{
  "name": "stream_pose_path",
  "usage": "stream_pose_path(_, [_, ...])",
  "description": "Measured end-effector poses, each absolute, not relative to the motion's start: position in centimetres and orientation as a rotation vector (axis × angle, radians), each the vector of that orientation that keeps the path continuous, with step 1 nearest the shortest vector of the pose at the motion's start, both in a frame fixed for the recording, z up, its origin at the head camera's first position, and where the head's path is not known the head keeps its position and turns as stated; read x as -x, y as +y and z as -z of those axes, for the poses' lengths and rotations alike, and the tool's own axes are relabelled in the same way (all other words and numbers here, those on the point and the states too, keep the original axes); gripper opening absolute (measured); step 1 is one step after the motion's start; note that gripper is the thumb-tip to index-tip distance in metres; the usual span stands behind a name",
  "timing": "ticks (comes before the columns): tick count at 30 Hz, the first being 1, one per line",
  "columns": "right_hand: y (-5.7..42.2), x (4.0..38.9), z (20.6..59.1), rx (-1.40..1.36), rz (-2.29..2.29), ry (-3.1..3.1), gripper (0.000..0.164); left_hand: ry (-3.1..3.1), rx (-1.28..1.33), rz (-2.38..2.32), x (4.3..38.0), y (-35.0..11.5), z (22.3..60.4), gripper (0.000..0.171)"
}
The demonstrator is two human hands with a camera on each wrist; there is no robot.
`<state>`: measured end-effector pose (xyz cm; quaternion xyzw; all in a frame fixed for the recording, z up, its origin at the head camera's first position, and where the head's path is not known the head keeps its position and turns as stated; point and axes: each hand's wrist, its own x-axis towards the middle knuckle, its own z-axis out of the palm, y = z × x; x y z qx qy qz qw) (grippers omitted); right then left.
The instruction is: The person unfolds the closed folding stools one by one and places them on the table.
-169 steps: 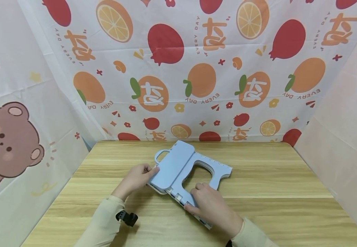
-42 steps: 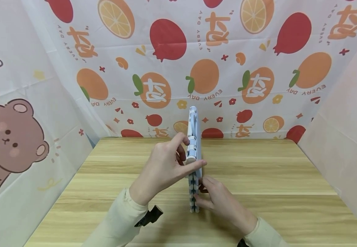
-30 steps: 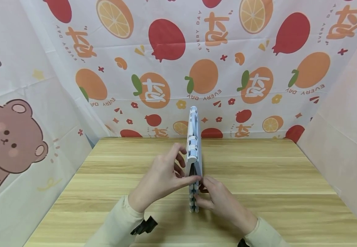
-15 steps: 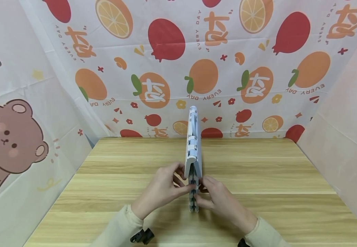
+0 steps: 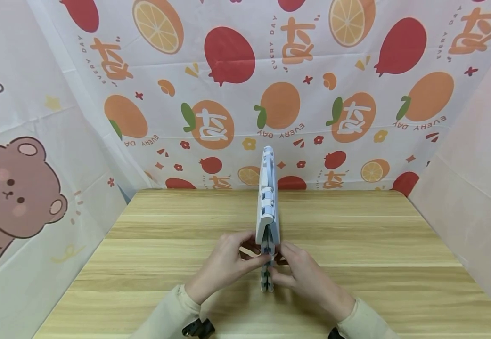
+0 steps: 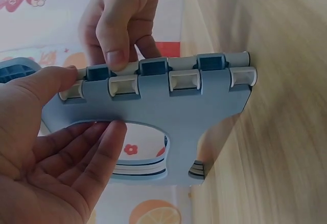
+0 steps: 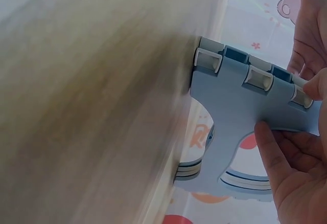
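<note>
A light blue and white folding step stool (image 5: 267,207) stands upright on its legs, folded nearly flat and edge-on in the head view. Its top halves spread slightly, like a narrow roof, above two hinged leg panels. My left hand (image 5: 224,266) grips the left panel just below the top, thumb on the hinged edge. From the other side my right hand (image 5: 306,278) holds the right panel a little lower, its thumb also at the hinges. In the left wrist view, the fingers (image 6: 102,168) lie at the panel's oval cutout. The right wrist view shows white hinge pieces along the edge.
The stool's feet meet a wood-grain table (image 5: 355,235). Behind it hangs a fruit-print cloth (image 5: 313,61), and a bear-print cloth (image 5: 84,141) covers the left side. A black wrist strap (image 5: 199,328) shows by the left sleeve.
The stool was lying tilted on the table and now stands upright. My left hand has slid down from its top to the leg panel; lately the right hand has stayed in place.
</note>
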<state>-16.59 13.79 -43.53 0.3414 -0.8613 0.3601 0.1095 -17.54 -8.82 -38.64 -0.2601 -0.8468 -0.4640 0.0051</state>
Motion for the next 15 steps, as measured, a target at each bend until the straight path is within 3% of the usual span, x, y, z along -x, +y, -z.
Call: stream_pose_path(15, [14.35, 16.72, 43.99, -1.079, -1.102, -2.456, 0.031, -2.600, 0.843, 1.493, 17.26, -8.51, 38.90, 0.029])
